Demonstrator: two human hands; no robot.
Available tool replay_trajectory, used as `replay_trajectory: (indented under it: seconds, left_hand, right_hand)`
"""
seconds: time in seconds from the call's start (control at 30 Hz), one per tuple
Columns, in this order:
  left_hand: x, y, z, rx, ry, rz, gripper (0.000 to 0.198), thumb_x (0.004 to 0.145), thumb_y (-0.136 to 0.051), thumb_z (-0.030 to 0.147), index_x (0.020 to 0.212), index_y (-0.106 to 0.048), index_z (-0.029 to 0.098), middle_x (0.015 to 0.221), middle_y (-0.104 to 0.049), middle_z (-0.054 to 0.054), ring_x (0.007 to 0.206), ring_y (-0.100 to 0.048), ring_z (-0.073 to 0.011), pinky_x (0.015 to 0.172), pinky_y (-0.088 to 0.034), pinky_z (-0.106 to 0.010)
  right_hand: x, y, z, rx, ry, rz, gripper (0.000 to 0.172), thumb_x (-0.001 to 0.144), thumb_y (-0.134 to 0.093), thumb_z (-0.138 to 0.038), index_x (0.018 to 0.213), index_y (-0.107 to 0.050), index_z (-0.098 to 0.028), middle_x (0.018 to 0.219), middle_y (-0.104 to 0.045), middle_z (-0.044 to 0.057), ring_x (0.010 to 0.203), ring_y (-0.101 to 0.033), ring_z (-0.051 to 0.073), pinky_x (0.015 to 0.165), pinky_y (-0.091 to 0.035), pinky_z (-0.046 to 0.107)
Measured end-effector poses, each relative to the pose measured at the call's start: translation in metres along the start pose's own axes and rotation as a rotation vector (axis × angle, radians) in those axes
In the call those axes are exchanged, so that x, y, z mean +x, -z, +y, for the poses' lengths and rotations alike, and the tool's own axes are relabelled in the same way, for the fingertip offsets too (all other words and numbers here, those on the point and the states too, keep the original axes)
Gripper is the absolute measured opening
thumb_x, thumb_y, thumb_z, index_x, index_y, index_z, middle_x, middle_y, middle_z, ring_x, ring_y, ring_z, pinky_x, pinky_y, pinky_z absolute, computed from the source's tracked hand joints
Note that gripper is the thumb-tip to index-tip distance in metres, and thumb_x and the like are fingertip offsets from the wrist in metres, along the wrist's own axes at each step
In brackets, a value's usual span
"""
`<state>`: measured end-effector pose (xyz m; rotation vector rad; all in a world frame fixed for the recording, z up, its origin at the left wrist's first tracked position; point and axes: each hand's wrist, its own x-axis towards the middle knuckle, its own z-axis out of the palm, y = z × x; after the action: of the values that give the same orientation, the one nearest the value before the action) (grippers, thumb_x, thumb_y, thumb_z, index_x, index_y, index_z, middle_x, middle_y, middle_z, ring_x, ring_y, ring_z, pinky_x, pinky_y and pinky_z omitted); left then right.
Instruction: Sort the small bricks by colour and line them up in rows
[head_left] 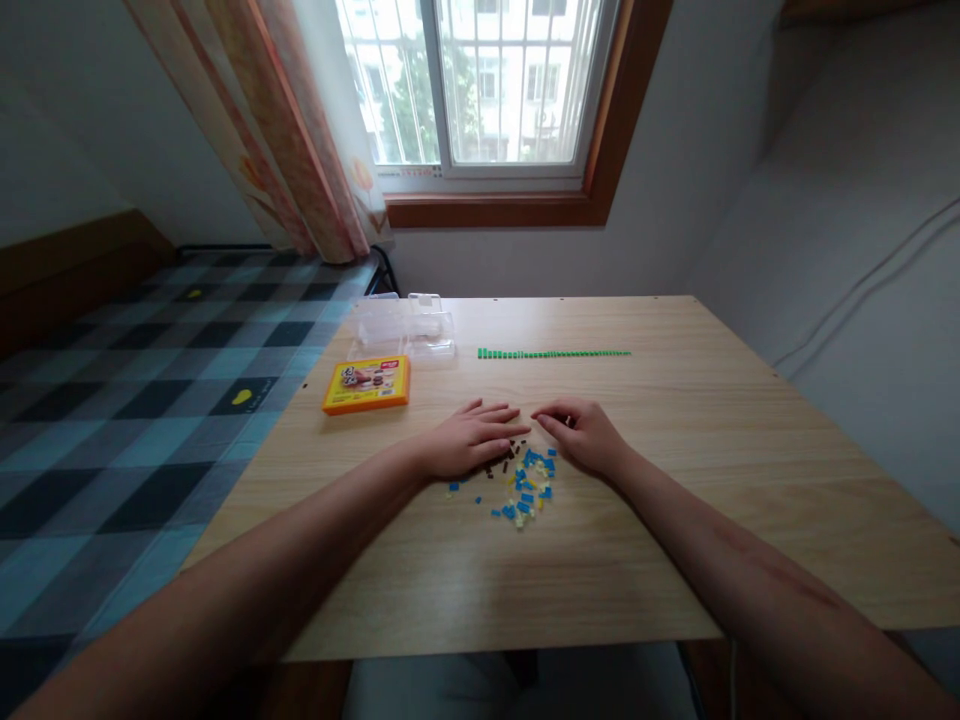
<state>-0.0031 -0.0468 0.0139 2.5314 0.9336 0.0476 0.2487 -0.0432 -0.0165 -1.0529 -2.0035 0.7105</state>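
My left hand (pixel 474 438) lies flat on the table, palm down with its fingers stretched toward the right. Beside and below it are several small dark brown building bricks (pixel 505 466), some partly covered by the hand. My right hand (pixel 583 432) rests just across from it, thumb and forefinger pinched together; whatever is between them is too small to make out. Nearer me lies a loose pile of small bricks, with blue bricks (pixel 523 507) mixed among pale yellow ones (pixel 520 520). Farther back, small green bricks (pixel 555 354) stand in a long row.
A yellow and orange box (pixel 367 384) sits at the table's left, in front of clear plastic cases (pixel 405 325). The wooden table (pixel 675 500) reaches toward the window wall. A bed with a checked sheet (pixel 150 400) adjoins on the left.
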Motion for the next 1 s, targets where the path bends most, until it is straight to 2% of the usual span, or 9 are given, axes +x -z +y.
replay_trajectory:
  seconds: [0.07, 0.23, 0.37, 0.53, 0.73, 0.87, 1.0]
  left_hand:
    - [0.003, 0.002, 0.000, -0.011, 0.007, -0.012, 0.049, 0.106, -0.030, 0.043, 0.153, -0.040, 0.033, 0.162, -0.034, -0.009, 0.152, -0.026, -0.0241, 0.122, -0.015, -0.054]
    - [0.006, -0.004, 0.001, 0.101, -0.032, 0.034, 0.059, 0.096, -0.053, 0.054, 0.150, -0.045, 0.032, 0.163, -0.031, -0.010, 0.152, -0.025, -0.0316, 0.122, -0.013, -0.056]
    - [0.004, -0.011, 0.000, 0.161, -0.062, 0.066, 0.064, 0.095, -0.053, 0.054, 0.153, -0.040, 0.032, 0.164, -0.029, -0.010, 0.152, -0.024, -0.0338, 0.122, -0.013, -0.058]
    - [0.004, -0.012, 0.000, 0.202, -0.044, 0.066, 0.059, 0.099, -0.047, 0.053, 0.154, -0.037, 0.033, 0.164, -0.028, -0.010, 0.152, -0.023, -0.0310, 0.122, -0.014, -0.057]
    - [0.014, -0.015, -0.004, 0.198, -0.023, 0.119, 0.055, 0.100, -0.048, 0.048, 0.153, -0.040, 0.033, 0.163, -0.031, -0.008, 0.151, -0.026, -0.0286, 0.122, -0.018, -0.053]
    - [0.022, -0.015, -0.007, 0.151, -0.004, 0.158, 0.052, 0.099, -0.051, 0.047, 0.148, -0.047, 0.031, 0.161, -0.036, -0.009, 0.149, -0.031, -0.0278, 0.122, -0.020, -0.053]
    - [0.024, -0.005, -0.009, -0.002, 0.006, 0.181, 0.044, 0.100, -0.050, 0.042, 0.140, -0.058, 0.025, 0.154, -0.047, -0.011, 0.145, -0.039, -0.0261, 0.121, -0.025, -0.051]
  right_hand:
    - [0.000, 0.000, 0.000, 0.005, 0.006, 0.000, 0.017, 0.089, -0.063, -0.026, 0.090, -0.079, -0.021, 0.085, -0.077, 0.005, 0.074, -0.066, 0.018, 0.067, -0.048, 0.029]
    - [0.000, -0.001, 0.001, 0.008, 0.006, 0.001, 0.017, 0.089, -0.063, -0.026, 0.090, -0.079, -0.021, 0.082, -0.077, 0.004, 0.071, -0.065, 0.017, 0.066, -0.047, 0.029]
    - [0.000, 0.000, 0.000, 0.019, 0.014, -0.003, 0.017, 0.089, -0.063, -0.026, 0.091, -0.079, -0.021, 0.083, -0.077, 0.004, 0.071, -0.065, 0.017, 0.065, -0.047, 0.028]
    - [0.000, 0.000, -0.001, 0.019, 0.008, -0.004, 0.017, 0.089, -0.063, -0.026, 0.091, -0.079, -0.021, 0.084, -0.077, 0.004, 0.071, -0.065, 0.017, 0.065, -0.046, 0.028]
    - [0.000, -0.001, 0.001, 0.028, 0.021, -0.011, 0.017, 0.090, -0.062, -0.026, 0.091, -0.079, -0.021, 0.085, -0.077, 0.004, 0.074, -0.066, 0.017, 0.066, -0.047, 0.028]
    - [0.000, 0.000, 0.001, 0.043, 0.018, -0.015, 0.017, 0.090, -0.063, -0.027, 0.093, -0.079, -0.022, 0.085, -0.077, 0.004, 0.073, -0.065, 0.017, 0.066, -0.047, 0.028]
    - [-0.001, 0.004, 0.000, 0.009, 0.049, -0.094, 0.018, 0.090, -0.062, -0.027, 0.093, -0.079, -0.021, 0.081, -0.075, 0.004, 0.067, -0.061, 0.015, 0.064, -0.045, 0.028]
